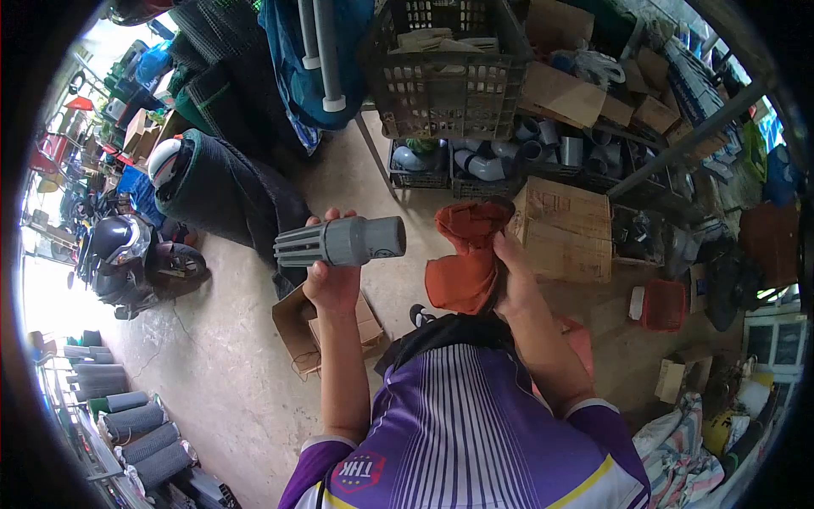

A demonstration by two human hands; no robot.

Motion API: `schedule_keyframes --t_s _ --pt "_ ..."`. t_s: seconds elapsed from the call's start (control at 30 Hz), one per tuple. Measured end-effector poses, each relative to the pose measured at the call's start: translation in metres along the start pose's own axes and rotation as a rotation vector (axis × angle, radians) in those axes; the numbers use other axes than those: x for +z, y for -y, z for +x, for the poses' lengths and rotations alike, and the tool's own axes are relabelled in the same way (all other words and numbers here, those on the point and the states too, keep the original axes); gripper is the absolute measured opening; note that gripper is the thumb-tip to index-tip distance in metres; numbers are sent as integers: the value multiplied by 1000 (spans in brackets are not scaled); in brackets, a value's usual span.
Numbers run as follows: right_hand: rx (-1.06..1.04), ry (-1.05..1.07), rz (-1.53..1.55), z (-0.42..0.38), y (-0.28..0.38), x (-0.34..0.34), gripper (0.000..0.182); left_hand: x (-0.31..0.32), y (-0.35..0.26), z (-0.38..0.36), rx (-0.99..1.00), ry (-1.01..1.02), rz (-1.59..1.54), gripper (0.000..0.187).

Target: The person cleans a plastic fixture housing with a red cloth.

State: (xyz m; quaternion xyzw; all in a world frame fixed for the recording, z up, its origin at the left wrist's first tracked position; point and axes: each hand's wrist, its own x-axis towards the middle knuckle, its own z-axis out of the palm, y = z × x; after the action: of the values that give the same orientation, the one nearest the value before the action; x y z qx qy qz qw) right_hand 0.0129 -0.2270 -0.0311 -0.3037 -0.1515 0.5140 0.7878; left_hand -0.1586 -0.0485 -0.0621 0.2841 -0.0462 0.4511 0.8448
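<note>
Head view shows what I see standing by: the left hand's grip wraps a grey ribbed fitting at nine o'clock of centre, best steadied by its solid body, while the right hand holds rust-red cloth at three.

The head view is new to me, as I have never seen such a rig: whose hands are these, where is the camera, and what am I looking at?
There is no machine here. One person works with two bare hands, and the only picture comes from a camera on their head, looking forward and down, so their shirt shows at the bottom. The left hand holds a grey plastic part with long slots. The right hand holds a red cloth. On the floor stand an open cardboard box and a red basket.
</note>
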Motion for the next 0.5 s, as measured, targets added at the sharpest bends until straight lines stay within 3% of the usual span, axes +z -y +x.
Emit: schedule_keyframes --t_s 0.07,0.5 --pt "-47 9 26 -1 0 4 44 2 1 0 -21 -11 15 66" --pt "-73 122 -206 2 -4 3 55 17 -1 2 -62 52 139 65"
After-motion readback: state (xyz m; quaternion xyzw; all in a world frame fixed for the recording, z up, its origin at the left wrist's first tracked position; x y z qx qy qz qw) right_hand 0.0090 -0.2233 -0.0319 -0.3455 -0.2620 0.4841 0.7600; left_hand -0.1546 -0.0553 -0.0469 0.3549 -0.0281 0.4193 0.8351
